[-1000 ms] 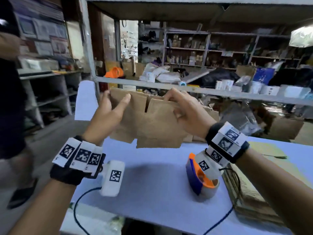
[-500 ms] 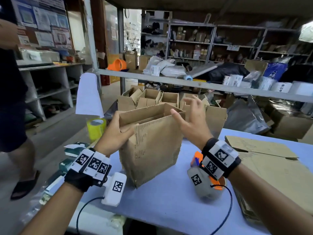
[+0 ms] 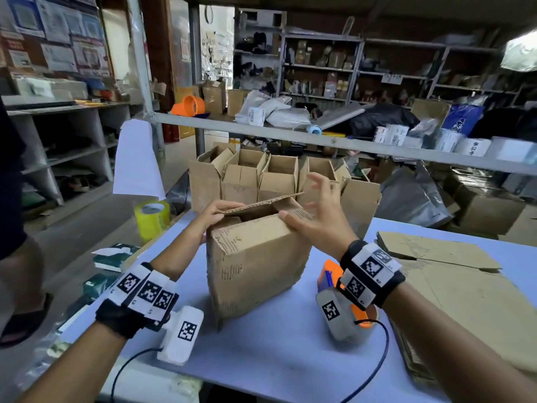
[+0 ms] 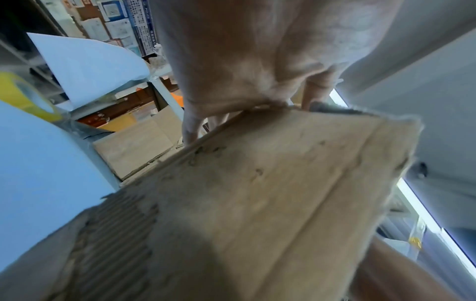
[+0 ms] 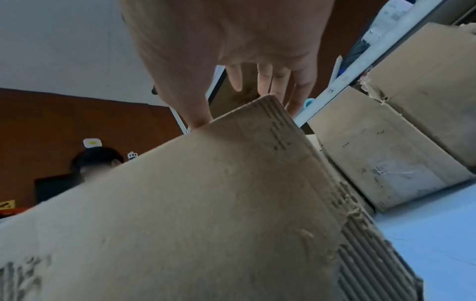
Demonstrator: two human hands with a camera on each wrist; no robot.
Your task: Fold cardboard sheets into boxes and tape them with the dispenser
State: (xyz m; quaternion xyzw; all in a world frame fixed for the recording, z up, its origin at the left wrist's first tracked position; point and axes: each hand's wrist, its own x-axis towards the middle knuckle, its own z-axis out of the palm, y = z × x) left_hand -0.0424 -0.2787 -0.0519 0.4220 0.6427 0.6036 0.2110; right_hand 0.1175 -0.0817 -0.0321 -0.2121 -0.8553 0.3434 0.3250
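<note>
A brown cardboard box (image 3: 255, 266) stands upright on the blue table (image 3: 276, 344), its top flaps partly folded in. My left hand (image 3: 225, 209) lies over the box's top left corner, with fingers laid on the far flap (image 3: 270, 203); the left wrist view shows the palm (image 4: 244, 61) on the box edge (image 4: 257, 193). My right hand (image 3: 308, 207) hovers at the top right, fingers spread, its thumb touching the near flap's edge; nothing is in it. The orange and blue tape dispenser (image 3: 327, 276) sits on the table under my right wrist, partly hidden.
Flat cardboard sheets (image 3: 465, 286) are stacked at the table's right. A row of open folded boxes (image 3: 261, 175) stands behind the one I work on. A yellow tape roll (image 3: 151, 216) is at the left. A person (image 3: 11, 184) stands left of the table.
The flat sheet I held up has been opened into a box and set on the table. My left hand moved from its side to the top, and the far flap came down.
</note>
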